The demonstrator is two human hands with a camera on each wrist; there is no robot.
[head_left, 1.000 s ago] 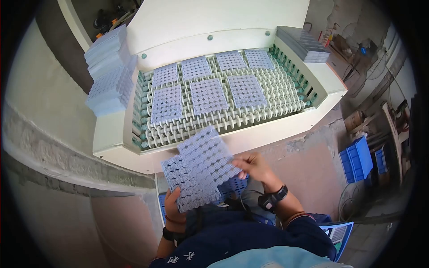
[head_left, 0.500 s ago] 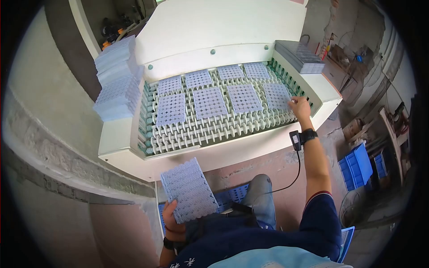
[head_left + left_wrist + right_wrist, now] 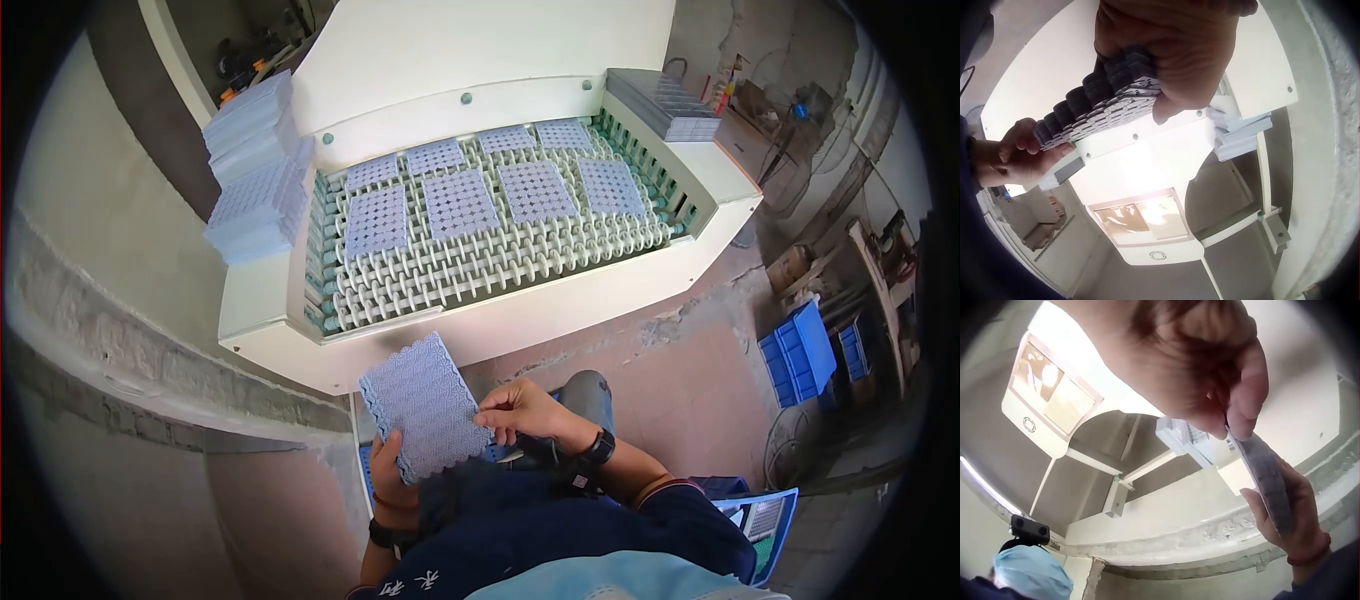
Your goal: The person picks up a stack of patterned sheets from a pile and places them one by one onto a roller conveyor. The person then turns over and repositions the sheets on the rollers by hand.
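Left hand [image 3: 392, 468] gripping stack of blue mats [image 3: 424, 405] from below, right hand [image 3: 520, 410] pinching its edge

Head cam sat up top and looked steeply down, fisheye-wide, taking in the white roller machine [image 3: 600, 290] ahead and the person's lap. Both wrist cams were jammed in close and aimed upward from below. The left one looked past the left hand [image 3: 1172, 50] toward the machine, the right one past the right hand [image 3: 1197, 356], leftward. All three caught the blue mat stack [image 3: 425, 405] between both hands.
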